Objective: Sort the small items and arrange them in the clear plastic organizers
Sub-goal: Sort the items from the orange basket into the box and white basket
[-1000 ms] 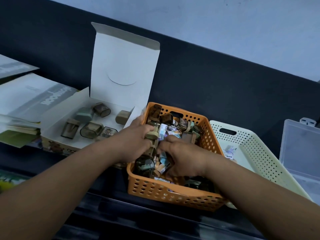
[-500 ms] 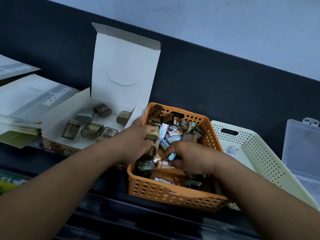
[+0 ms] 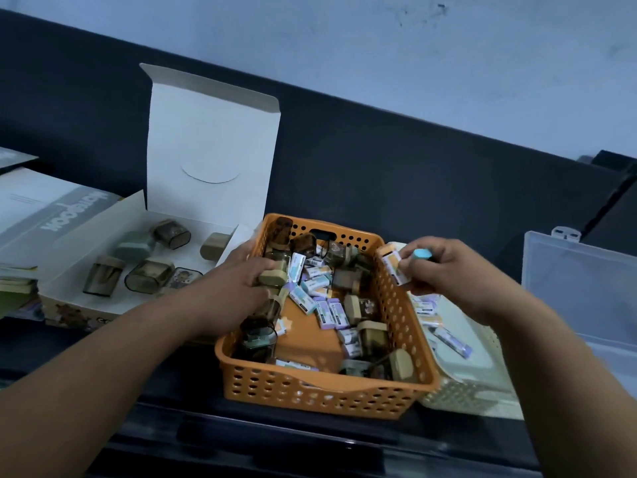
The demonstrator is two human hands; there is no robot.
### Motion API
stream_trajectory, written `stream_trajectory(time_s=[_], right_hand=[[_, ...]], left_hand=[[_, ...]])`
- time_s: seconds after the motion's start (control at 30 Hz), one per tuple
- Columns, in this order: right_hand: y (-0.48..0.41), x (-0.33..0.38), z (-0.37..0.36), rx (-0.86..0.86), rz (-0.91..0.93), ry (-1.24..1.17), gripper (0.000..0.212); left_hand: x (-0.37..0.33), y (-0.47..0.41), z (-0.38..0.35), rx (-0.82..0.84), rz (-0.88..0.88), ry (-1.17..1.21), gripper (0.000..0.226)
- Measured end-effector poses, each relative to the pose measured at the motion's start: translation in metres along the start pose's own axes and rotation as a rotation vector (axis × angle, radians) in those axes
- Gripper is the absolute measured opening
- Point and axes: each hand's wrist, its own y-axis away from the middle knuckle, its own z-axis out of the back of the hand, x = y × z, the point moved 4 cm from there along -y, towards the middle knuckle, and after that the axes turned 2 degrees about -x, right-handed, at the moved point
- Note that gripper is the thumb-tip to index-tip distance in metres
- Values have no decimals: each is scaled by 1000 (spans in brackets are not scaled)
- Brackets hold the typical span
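Above cream basket (image 3: 479, 391), right hand (image 3: 448, 270) pinching eraser (image 3: 393, 267)

Orange and cream baskets, white box, on my dark desk.

I see the orange basket (image 3: 324, 391) dotted all over with round holes, and the cream basket (image 3: 462, 398) beside it perforated the same way. The little packets (image 3: 312, 284) inside are white with lilac and pale blue print; the small cases (image 3: 374, 336) are smoky brown and tan. My right hand (image 3: 444, 270) shows a light blue piece (image 3: 423, 254). The open box (image 3: 210, 146) is plain white inside, the clear organizer (image 3: 582, 288) frosted.
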Motion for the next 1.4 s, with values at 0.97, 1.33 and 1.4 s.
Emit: stream_trajectory(time_s=[0.97,1.33,1.4], right_hand=[[-39,20,-116,403,21,951,38],[-32,20,-140,509,104,910,40],[-27,21,-141,568,106,869,42]], left_hand=[[-3,3,2,10,26,21,51],[-2,4,1,15,5,-36,54],[-2,4,1,16,3,-37,54]])
